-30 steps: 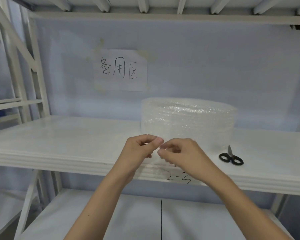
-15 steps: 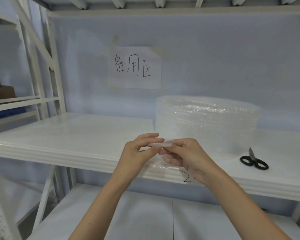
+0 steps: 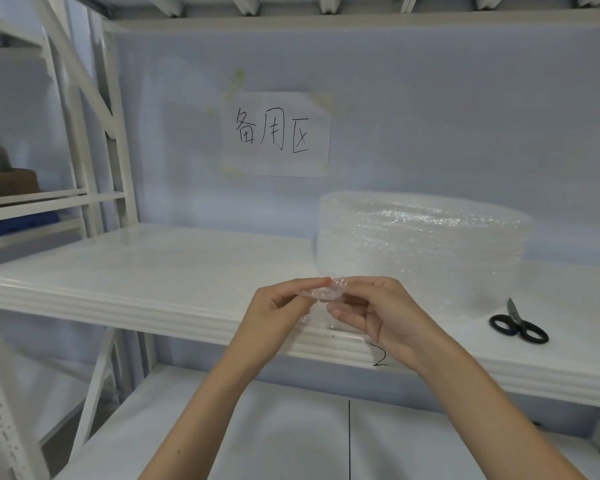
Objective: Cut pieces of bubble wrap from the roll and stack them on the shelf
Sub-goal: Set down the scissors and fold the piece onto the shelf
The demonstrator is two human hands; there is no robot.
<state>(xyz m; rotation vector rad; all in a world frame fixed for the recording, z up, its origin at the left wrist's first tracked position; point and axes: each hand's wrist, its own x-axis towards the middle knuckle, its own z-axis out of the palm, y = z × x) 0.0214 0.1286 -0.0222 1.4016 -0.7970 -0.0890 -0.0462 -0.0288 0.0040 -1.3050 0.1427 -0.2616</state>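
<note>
A wide roll of clear bubble wrap (image 3: 420, 251) stands on the white shelf (image 3: 146, 271), right of centre. Its loose end (image 3: 324, 291) sticks out at the roll's front left. My left hand (image 3: 274, 317) and my right hand (image 3: 371, 313) meet there, and both pinch that loose end between thumb and fingers, just above the shelf's front edge. Black-handled scissors (image 3: 518, 325) lie shut on the shelf to the right of the roll, apart from both hands.
A paper sign with handwritten characters (image 3: 276, 133) is taped to the back wall. A lower shelf (image 3: 257, 438) runs beneath my arms. White rack uprights (image 3: 94, 140) stand at the left, with a brown box (image 3: 11, 181) on the neighbouring rack.
The view has swung left, so the roll and scissors sit further right in frame. My fingertips have lifted the wrap's loose end slightly; it now shows between them.
</note>
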